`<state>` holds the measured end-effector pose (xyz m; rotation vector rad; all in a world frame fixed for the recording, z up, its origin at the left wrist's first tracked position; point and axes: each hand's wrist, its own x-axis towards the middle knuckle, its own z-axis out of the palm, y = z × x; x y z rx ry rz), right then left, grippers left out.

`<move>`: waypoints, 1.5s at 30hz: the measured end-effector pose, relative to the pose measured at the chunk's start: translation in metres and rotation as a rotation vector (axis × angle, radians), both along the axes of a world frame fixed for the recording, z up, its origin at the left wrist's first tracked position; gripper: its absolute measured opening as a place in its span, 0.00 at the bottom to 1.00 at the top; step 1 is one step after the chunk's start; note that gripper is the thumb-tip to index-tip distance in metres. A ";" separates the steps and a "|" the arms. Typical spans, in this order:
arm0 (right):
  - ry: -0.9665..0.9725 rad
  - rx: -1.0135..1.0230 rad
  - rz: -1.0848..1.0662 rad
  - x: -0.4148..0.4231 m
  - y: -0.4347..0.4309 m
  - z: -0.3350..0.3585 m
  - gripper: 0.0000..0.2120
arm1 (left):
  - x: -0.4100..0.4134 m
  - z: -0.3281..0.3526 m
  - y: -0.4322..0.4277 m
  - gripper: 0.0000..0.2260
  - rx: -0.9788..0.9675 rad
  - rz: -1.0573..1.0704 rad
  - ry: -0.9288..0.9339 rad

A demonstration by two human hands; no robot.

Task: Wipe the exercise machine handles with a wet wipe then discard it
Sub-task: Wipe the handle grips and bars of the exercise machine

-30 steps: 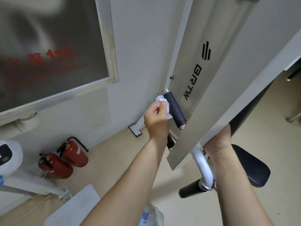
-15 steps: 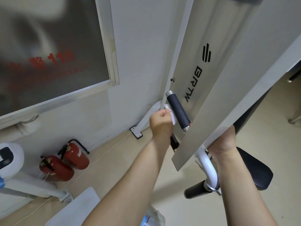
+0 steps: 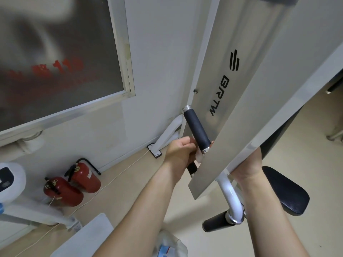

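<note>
In the head view, the silver panel (image 3: 232,101) marked BRTW is the landmark. The black handle (image 3: 196,129) slants along the panel's left edge. The left hand (image 3: 180,152) sits at the handle's lower end, touching it, with its fingers curled tight round the grip just above the metal collar. The wet wipe cannot be seen and is probably bunched inside that fist. The right hand (image 3: 247,161) reaches up behind the panel's lower right edge; only the wrist shows, so I cannot tell how its fingers lie. A second handle (image 3: 217,223) sticks out below the panel, beside the seat pad (image 3: 285,191). The wiping step seems to be under way, at the bottom of a stroke on the first grip. The next move probably calls for carrying the wipe down to the second handle, keeping it pressed around the foam.
</note>
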<state>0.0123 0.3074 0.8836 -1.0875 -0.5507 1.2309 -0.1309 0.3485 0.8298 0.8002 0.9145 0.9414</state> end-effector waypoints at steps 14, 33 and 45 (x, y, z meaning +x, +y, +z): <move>0.003 0.016 -0.058 0.010 0.006 -0.005 0.19 | 0.010 0.018 -0.048 0.09 0.356 0.372 0.381; -0.020 -0.012 -0.105 0.007 0.002 0.009 0.10 | 0.004 0.020 -0.013 0.14 0.766 0.552 0.795; 0.008 -0.021 -0.103 0.005 0.000 0.009 0.09 | -0.001 0.008 -0.058 0.09 0.724 0.334 0.701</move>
